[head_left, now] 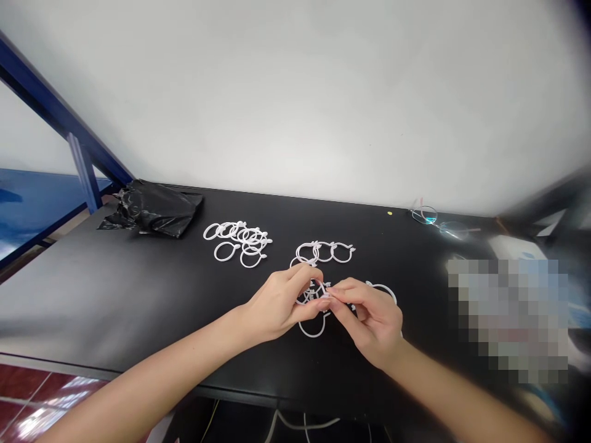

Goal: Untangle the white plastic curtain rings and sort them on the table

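Observation:
My left hand [279, 301] and my right hand [373, 314] meet above the table, fingertips closed on one white plastic ring [325, 296] with a small clasp end. My fingers cover much of this ring. Beneath them lie more white rings, among them one with its end apart [313, 336]. Another ring [385, 287] shows partly behind my right hand. Just beyond my hands is a small row of overlapping rings [324, 260]. Farther left, several similar rings [252, 237] lie in a loose pile.
The black table [138, 295] stands against a pale wall [295, 111]. A crumpled black plastic bag [157, 209] sits at the back left, near a blue metal frame [83, 166]. Eyeglasses [425, 215] rest at the back right. A blurred-out item [508, 320] lies on the right.

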Demonstrator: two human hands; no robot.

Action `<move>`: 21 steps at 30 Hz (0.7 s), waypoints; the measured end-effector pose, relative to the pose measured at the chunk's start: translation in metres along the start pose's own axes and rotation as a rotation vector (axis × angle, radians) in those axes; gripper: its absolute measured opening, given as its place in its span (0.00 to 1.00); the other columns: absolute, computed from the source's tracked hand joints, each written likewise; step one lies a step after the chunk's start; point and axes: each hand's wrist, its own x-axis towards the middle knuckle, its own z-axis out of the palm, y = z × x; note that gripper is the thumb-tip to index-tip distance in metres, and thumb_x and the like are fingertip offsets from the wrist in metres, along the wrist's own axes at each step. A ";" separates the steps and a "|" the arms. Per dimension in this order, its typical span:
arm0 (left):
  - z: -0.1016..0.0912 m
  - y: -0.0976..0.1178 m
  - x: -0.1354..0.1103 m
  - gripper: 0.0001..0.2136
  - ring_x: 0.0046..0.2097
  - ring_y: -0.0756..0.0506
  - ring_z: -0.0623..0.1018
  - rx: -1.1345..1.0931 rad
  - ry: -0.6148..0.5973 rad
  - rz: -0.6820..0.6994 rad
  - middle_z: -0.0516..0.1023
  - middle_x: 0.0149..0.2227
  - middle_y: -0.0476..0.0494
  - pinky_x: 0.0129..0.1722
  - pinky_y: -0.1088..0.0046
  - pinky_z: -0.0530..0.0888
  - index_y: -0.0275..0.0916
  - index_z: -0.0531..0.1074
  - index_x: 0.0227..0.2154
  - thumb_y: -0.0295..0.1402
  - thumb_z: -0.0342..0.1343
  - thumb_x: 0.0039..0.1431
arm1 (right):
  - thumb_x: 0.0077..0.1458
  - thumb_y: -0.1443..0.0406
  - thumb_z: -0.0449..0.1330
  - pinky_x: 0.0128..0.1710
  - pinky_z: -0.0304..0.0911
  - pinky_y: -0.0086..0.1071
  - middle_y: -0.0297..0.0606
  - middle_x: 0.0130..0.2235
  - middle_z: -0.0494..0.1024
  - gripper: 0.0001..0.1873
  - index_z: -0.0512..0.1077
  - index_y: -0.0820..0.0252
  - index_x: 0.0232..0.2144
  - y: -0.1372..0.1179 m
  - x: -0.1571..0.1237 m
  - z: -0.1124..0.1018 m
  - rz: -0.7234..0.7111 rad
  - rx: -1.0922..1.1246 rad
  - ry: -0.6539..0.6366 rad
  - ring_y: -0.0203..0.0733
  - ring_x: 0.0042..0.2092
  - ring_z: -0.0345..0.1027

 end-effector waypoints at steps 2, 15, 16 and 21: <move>0.000 0.000 0.000 0.20 0.25 0.52 0.64 0.001 0.004 -0.002 0.66 0.27 0.50 0.25 0.77 0.65 0.36 0.67 0.38 0.49 0.43 0.67 | 0.55 0.77 0.60 0.29 0.72 0.31 0.35 0.32 0.80 0.13 0.76 0.55 0.38 0.000 0.000 0.000 -0.004 -0.012 -0.002 0.38 0.31 0.75; -0.001 0.001 0.000 0.20 0.26 0.51 0.66 -0.006 -0.020 0.000 0.65 0.26 0.51 0.26 0.76 0.67 0.37 0.67 0.36 0.48 0.41 0.68 | 0.57 0.75 0.60 0.30 0.73 0.32 0.35 0.31 0.80 0.11 0.77 0.55 0.36 -0.003 0.005 -0.001 0.047 0.095 -0.069 0.39 0.31 0.76; -0.004 0.001 0.000 0.19 0.27 0.51 0.67 0.020 -0.022 0.023 0.66 0.26 0.50 0.27 0.76 0.67 0.37 0.67 0.37 0.48 0.41 0.68 | 0.57 0.74 0.60 0.31 0.74 0.33 0.35 0.32 0.81 0.11 0.77 0.54 0.37 -0.001 0.007 -0.004 0.058 0.095 -0.086 0.39 0.32 0.76; -0.030 -0.015 0.009 0.17 0.39 0.45 0.72 0.412 0.133 0.037 0.71 0.39 0.38 0.38 0.68 0.71 0.34 0.71 0.40 0.43 0.45 0.68 | 0.57 0.66 0.63 0.38 0.75 0.36 0.37 0.39 0.81 0.09 0.76 0.54 0.42 0.020 0.022 -0.039 0.270 -0.148 0.015 0.41 0.36 0.77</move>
